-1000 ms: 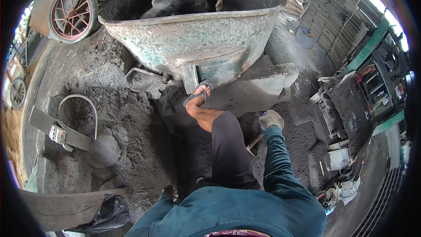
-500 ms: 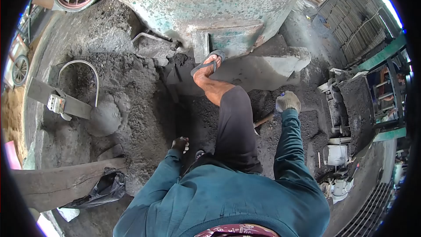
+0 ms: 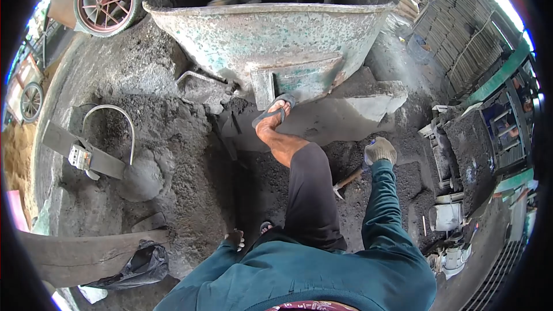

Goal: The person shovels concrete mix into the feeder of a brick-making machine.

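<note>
While one foot in a flip-flop is propped at 12 o'clk against the hatch of the big rusty-green mixer pan, the person leans over a floor heaped w/ dark grey mix.

The right hand, in a pale work glove, sits out at approx 2 o'clk from the body, fingers curled shut round the top of a wooden handle. That handle slants down toward 8 o'clk from the glove, just above the dark mix, and its lower end slips behind the trouser leg.

The left hand is low at approx 10 o'clk, close to the body, dirty and half hidden by the teal sleeve. Can't tell if it's open or gripping anything. It hangs right by the edge of the mix pile.

Other bits: a red-spoked wheel at 10 o'clk beside the pan, a curved metal strap at 9 o'clk lying on the mix, a plank and a black bag at 8 o'clk, touching each other. Stacked slats stand at 2 o'clk, well apart from the hands.
</note>
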The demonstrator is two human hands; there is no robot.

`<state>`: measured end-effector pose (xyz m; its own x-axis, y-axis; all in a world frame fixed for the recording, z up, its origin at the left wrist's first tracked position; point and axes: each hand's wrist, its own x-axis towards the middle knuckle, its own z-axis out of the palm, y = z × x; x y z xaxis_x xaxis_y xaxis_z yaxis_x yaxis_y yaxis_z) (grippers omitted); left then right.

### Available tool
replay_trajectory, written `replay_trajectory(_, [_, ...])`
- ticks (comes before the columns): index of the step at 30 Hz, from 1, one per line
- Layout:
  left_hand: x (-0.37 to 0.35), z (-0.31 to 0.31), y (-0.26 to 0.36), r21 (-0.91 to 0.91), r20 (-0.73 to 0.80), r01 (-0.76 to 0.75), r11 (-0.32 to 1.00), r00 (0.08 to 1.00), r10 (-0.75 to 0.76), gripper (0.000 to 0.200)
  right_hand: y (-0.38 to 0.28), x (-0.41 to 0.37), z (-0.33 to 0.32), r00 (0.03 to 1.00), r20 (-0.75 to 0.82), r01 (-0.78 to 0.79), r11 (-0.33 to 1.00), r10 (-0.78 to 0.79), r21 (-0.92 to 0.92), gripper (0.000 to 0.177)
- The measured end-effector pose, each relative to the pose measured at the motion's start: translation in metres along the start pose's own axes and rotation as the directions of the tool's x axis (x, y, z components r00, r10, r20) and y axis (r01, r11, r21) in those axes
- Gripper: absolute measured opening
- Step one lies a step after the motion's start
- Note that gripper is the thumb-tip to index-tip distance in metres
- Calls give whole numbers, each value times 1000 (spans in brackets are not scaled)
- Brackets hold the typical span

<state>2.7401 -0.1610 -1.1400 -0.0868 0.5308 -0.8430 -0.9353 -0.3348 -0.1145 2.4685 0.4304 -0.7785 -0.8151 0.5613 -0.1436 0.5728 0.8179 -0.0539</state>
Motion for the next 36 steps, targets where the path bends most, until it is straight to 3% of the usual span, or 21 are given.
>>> replay_trajectory(2, [14,19,18,106,-210,-55,993,975,76,15,-4,-3,-5,1000,-2,-22,1000,22,11,34])
replay_trajectory(3, [10,24,24,46,-63,-123,991,990,125,16,-4,-2,-5,1000,-7,-13,1000,13,11,35])
replay_trajectory(6, [9,73,51,261,-252,-207,943,928,273,17,-1,0,-7,1000,-24,-5,1000,5,14,35])
replay_trajectory(12, [4,124,84,408,-336,-252,878,852,401,18,2,-3,-10,999,-32,-23,1000,23,2,35])
replay_trajectory(19, [-15,117,66,368,-319,-231,901,879,355,16,-4,-13,-16,999,-16,-48,999,48,14,33])
replay_trajectory(23, [-8,71,49,160,-196,-186,969,956,216,18,-4,-17,-17,999,-24,-46,999,47,23,33])
replay_trajectory(30, [7,32,37,235,-264,-94,967,952,157,12,-5,-19,-8,999,-31,-37,999,38,21,32])
replay_trajectory(36, [-6,74,37,338,-329,-137,931,910,253,13,-6,-21,-6,998,-37,-49,999,49,20,32])
